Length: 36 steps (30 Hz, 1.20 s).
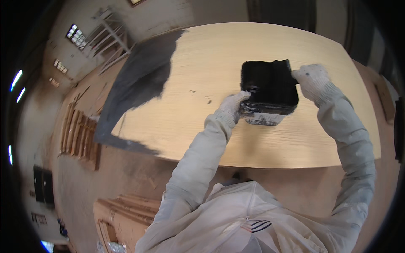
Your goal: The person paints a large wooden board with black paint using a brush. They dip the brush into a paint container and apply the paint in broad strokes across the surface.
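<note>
My left hand, in a white knit glove, grips the near left edge of a square black paint bucket held over the board. The bucket's inside and rim are coated in black paint, with smears down its outer wall. My gloved right hand is closed at the bucket's far right side. It holds a black paintbrush, its wide head against the rim; the handle is mostly hidden in my fist. Beneath lies a large pale wood-grain board. Dark grey paint covers its left end with a ragged edge.
Bundled brown slats lie on the floor to the left. Stacked brown boards or cartons stand near at the lower left. A pale metal frame stands beyond the board's far left corner. A few dark specks mark the bare wood.
</note>
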Each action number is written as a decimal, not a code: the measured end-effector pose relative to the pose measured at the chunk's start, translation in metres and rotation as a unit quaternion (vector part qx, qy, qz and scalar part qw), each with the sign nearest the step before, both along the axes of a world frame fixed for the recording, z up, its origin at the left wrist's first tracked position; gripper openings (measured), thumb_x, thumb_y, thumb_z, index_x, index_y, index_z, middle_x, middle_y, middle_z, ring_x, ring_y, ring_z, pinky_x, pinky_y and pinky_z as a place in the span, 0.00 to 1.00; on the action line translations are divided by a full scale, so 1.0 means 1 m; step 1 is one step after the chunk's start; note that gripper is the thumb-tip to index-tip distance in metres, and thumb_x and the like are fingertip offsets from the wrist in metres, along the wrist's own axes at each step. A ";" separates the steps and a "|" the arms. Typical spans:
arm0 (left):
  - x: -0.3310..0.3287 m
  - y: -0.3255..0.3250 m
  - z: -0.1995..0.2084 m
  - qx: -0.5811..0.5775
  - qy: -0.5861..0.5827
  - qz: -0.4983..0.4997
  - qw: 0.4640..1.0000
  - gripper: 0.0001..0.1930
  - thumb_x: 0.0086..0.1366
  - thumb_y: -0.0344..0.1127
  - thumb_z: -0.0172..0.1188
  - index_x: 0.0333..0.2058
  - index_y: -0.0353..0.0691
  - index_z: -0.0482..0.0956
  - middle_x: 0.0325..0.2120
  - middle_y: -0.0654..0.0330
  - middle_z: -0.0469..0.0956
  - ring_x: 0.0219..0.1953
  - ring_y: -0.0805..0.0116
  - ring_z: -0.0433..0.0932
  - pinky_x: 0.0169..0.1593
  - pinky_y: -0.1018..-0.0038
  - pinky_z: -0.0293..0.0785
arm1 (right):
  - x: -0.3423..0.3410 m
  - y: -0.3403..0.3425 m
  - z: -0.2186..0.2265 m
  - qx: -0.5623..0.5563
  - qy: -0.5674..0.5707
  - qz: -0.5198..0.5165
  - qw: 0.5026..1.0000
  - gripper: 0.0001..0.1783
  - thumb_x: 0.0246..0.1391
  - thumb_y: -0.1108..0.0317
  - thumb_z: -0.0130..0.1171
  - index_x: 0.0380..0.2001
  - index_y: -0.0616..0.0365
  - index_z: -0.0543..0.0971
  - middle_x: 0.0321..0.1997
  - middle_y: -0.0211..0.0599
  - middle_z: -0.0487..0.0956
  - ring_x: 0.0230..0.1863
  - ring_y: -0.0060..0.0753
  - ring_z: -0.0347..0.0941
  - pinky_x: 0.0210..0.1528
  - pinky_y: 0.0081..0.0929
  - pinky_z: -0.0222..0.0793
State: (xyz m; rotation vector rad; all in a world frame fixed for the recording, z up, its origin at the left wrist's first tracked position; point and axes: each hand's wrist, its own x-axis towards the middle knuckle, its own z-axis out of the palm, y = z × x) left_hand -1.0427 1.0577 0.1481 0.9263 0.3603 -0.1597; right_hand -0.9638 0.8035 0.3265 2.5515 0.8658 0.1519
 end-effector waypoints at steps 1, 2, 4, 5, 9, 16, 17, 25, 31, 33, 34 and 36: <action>0.009 0.001 -0.011 -0.002 -0.008 -0.017 1.000 0.15 0.71 0.41 0.67 0.47 0.36 0.79 0.40 0.50 0.80 0.42 0.48 0.83 0.45 0.47 0.87 | 0.003 -0.004 -0.002 -0.001 -0.003 0.004 1.000 0.12 0.59 0.73 0.65 0.46 0.52 0.88 0.46 0.44 0.88 0.52 0.48 0.86 0.53 0.40 0.83; 0.014 -0.002 -0.017 -0.014 -0.022 -0.025 0.999 0.15 0.72 0.41 0.67 0.48 0.35 0.79 0.40 0.49 0.81 0.42 0.48 0.83 0.45 0.48 0.87 | 0.004 -0.005 -0.005 -0.011 -0.010 0.013 1.000 0.12 0.59 0.72 0.66 0.46 0.52 0.88 0.46 0.43 0.89 0.52 0.46 0.86 0.52 0.40 0.84; 0.022 -0.012 -0.024 -0.040 -0.049 -0.049 0.997 0.16 0.72 0.40 0.66 0.49 0.34 0.79 0.41 0.48 0.82 0.44 0.48 0.84 0.44 0.48 0.88 | 0.007 0.000 -0.010 -0.067 -0.010 -0.023 0.997 0.12 0.59 0.71 0.65 0.46 0.51 0.89 0.46 0.42 0.89 0.52 0.44 0.87 0.52 0.40 0.83; 0.026 -0.011 -0.030 -0.041 -0.044 -0.055 0.997 0.16 0.72 0.39 0.66 0.50 0.33 0.79 0.42 0.47 0.82 0.44 0.48 0.85 0.44 0.49 0.88 | 0.008 0.001 -0.017 -0.068 -0.021 -0.032 0.997 0.12 0.60 0.70 0.65 0.46 0.51 0.89 0.46 0.41 0.89 0.51 0.44 0.87 0.51 0.39 0.84; 0.042 -0.018 -0.055 -0.038 -0.030 -0.070 0.996 0.17 0.72 0.37 0.66 0.50 0.29 0.79 0.43 0.46 0.83 0.42 0.49 0.86 0.43 0.51 0.89 | 0.000 0.000 -0.045 -0.065 -0.043 -0.070 0.994 0.12 0.61 0.69 0.64 0.46 0.49 0.89 0.45 0.39 0.88 0.52 0.42 0.86 0.52 0.38 0.82; 0.078 -0.022 -0.105 0.000 -0.018 -0.104 0.994 0.18 0.72 0.36 0.66 0.52 0.27 0.79 0.45 0.45 0.84 0.43 0.49 0.86 0.43 0.52 0.90 | -0.003 -0.003 -0.102 -0.057 -0.045 -0.076 0.994 0.14 0.61 0.66 0.63 0.50 0.46 0.87 0.52 0.36 0.85 0.60 0.38 0.80 0.63 0.39 0.73; 0.082 -0.023 -0.111 -0.004 -0.017 -0.102 0.995 0.18 0.72 0.36 0.66 0.52 0.27 0.78 0.46 0.45 0.84 0.44 0.48 0.86 0.43 0.52 0.90 | 0.003 -0.004 -0.111 -0.068 -0.040 -0.041 0.996 0.13 0.60 0.66 0.63 0.48 0.46 0.88 0.50 0.36 0.86 0.58 0.38 0.81 0.62 0.39 0.74; 0.124 -0.033 -0.159 -0.042 -0.020 -0.105 0.993 0.18 0.75 0.36 0.62 0.53 0.26 0.78 0.47 0.45 0.84 0.46 0.47 0.86 0.46 0.48 0.90 | 0.118 -0.003 -0.209 -0.151 0.052 -0.017 0.987 0.09 0.49 0.64 0.71 0.36 0.48 0.92 0.38 0.33 0.90 0.43 0.41 0.88 0.42 0.39 0.83; 0.174 -0.081 -0.188 -0.008 -0.015 -0.066 0.998 0.16 0.74 0.35 0.64 0.51 0.27 0.79 0.45 0.47 0.84 0.43 0.51 0.86 0.45 0.51 0.90 | 0.193 -0.029 -0.251 -0.166 0.100 -0.041 0.980 0.12 0.51 0.63 0.72 0.40 0.48 0.92 0.42 0.33 0.91 0.47 0.41 0.89 0.42 0.41 0.84; 0.194 -0.112 -0.188 -0.009 -0.027 -0.064 0.998 0.15 0.73 0.36 0.65 0.49 0.27 0.79 0.44 0.47 0.84 0.42 0.53 0.86 0.44 0.52 0.90 | 0.219 -0.057 -0.262 -0.159 0.091 -0.039 0.982 0.12 0.52 0.63 0.71 0.41 0.46 0.92 0.43 0.32 0.91 0.48 0.41 0.89 0.44 0.41 0.84; 0.204 -0.129 -0.185 -0.007 -0.035 -0.060 0.998 0.16 0.73 0.36 0.65 0.49 0.27 0.79 0.44 0.47 0.84 0.42 0.53 0.86 0.43 0.53 0.90 | 0.230 -0.072 -0.265 -0.158 0.080 -0.040 0.983 0.12 0.53 0.63 0.70 0.41 0.46 0.92 0.44 0.32 0.91 0.48 0.40 0.89 0.45 0.41 0.84; 0.217 -0.158 -0.183 0.003 -0.039 -0.067 0.997 0.16 0.72 0.37 0.66 0.49 0.27 0.79 0.44 0.48 0.85 0.41 0.53 0.86 0.42 0.53 0.89 | 0.241 -0.101 -0.274 -0.155 0.078 -0.055 0.983 0.12 0.54 0.63 0.69 0.42 0.45 0.92 0.45 0.33 0.91 0.49 0.40 0.88 0.46 0.41 0.84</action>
